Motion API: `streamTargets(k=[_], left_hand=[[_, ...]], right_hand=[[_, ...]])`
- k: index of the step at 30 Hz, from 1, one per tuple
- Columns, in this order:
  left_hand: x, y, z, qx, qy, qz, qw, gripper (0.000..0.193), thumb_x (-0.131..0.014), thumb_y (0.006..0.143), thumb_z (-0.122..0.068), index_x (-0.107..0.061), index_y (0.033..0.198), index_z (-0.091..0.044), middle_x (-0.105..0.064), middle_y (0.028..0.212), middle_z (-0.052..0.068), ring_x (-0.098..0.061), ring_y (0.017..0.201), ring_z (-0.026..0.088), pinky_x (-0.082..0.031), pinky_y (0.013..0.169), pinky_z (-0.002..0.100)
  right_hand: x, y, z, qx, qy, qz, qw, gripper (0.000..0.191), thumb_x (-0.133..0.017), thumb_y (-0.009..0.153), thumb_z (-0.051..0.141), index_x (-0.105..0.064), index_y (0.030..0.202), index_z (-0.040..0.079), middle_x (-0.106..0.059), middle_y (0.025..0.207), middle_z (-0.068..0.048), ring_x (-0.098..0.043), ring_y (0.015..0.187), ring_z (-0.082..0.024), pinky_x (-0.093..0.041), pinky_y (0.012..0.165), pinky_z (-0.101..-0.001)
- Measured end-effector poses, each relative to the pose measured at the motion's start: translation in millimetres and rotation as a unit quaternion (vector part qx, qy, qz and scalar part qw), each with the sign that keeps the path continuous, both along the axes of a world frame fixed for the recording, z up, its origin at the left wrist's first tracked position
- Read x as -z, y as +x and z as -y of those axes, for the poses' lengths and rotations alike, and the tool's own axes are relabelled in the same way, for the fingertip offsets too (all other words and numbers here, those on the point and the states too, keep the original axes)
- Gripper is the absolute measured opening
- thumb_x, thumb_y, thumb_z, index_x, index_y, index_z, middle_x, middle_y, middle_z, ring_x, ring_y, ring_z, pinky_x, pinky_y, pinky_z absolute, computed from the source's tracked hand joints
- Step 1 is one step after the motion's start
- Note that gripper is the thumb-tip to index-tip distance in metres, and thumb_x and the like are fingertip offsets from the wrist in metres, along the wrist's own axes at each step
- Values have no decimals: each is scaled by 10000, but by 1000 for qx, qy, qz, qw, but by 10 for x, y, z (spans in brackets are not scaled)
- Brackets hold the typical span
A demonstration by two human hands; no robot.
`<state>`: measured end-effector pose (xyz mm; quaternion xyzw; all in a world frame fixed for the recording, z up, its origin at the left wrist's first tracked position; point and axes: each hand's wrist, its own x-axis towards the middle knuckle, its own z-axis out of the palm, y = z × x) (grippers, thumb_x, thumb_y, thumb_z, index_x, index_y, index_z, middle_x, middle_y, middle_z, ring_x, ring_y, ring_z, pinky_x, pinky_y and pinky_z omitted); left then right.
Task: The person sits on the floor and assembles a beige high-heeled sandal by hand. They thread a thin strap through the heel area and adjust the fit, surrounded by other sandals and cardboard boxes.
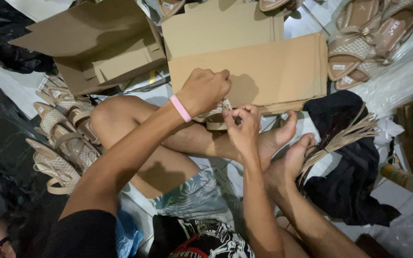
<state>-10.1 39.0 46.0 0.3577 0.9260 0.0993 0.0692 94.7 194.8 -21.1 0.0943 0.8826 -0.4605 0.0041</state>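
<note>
My left hand (pixel 204 91), with a pink wristband, is closed over the top of a beige sandal (pixel 216 114) that rests on my crossed legs. My right hand (pixel 242 126) pinches the sandal's patterned upper at its front edge, fingers bent tight. Most of the sandal is hidden under both hands; only its pale woven strap and part of the sole show. My bare feet (pixel 283 143) lie just right of the hands, next to a bundle of tan straps (pixel 340 138).
Flat cardboard sheets (pixel 264 67) lie stacked just beyond my hands, with an open cardboard box (pixel 101 48) at the upper left. Finished beige sandals (pixel 60 138) pile at the left and more (pixel 369 38) at the upper right. Black cloth (pixel 350 181) lies at the right.
</note>
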Motion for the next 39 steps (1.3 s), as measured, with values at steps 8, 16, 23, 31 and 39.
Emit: streamTargets(k=[8,16,23,31,39], left_hand=[[-42,-65,7,16,-16,3,1000,67,-699,769,-79,-702,802,-21,-694,932,150,-739,753,339,-581,609,452],[-77,-88,32,21,6,41,999,133,-734,688,-86,-709,803,-25,-696,954,139,-727,772,359,-571,629,463],[-49,-96,55,-1,30,62,998,137,-770,759,-172,-731,793,-45,-690,954,125,-716,799,371,-562,661,487],[-81,-99,29,-11,22,69,997,233,-824,723,-241,-733,798,-40,-688,937,134,-719,810,366,-559,670,485],[-104,-118,34,-6,20,53,998,265,-828,764,-269,-724,819,-32,-690,922,153,-720,780,377,-560,648,483]], right_hand=[[22,-35,-45,-2,-158,110,981,278,-813,867,292,-741,819,28,-558,1060,-62,-569,982,-208,-455,777,-334],[-50,-5,24,-30,-73,28,996,267,-819,904,283,-755,854,29,-612,981,-102,-601,953,-246,-476,841,-356],[-206,32,68,61,-27,-104,992,198,-797,889,190,-776,1006,31,-638,1089,-163,-638,1009,-292,-520,892,-373],[-51,-113,192,55,-18,-106,993,176,-850,853,188,-794,929,40,-667,1061,-131,-667,998,-284,-525,876,-375],[-104,-220,171,40,-17,-93,995,193,-866,771,187,-792,900,65,-579,954,-90,-609,900,-257,-495,794,-380]])
